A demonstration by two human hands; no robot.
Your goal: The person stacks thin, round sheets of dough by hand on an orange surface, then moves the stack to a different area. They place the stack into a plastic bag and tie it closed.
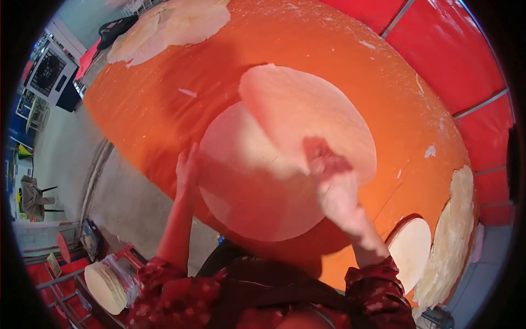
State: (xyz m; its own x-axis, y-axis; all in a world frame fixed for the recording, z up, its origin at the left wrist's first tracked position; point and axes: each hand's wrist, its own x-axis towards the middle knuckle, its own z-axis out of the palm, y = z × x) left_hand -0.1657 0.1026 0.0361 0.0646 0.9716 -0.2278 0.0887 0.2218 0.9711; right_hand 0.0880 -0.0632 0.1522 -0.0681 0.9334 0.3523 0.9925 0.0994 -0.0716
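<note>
A pale, thin round dough sheet [252,205] lies flat on the orange table [137,120] in front of me. Over its upper right part is a second dough sheet [323,109], skewed away from the lower one. My right hand [331,170], slightly blurred, is closed at the near edge of this upper sheet, fingers bunched on it. At the left rim of the lower sheet rests my left hand [188,169], its fingers stretched out and the fingertips right at the edge.
More pale sheets [181,24] lie at the table's far left. Near my right forearm are a round stack [413,252] and a rough-edged pile [455,225]. Another round stack [104,288] sits on a rack at lower left. Red panels [460,66] border the right side.
</note>
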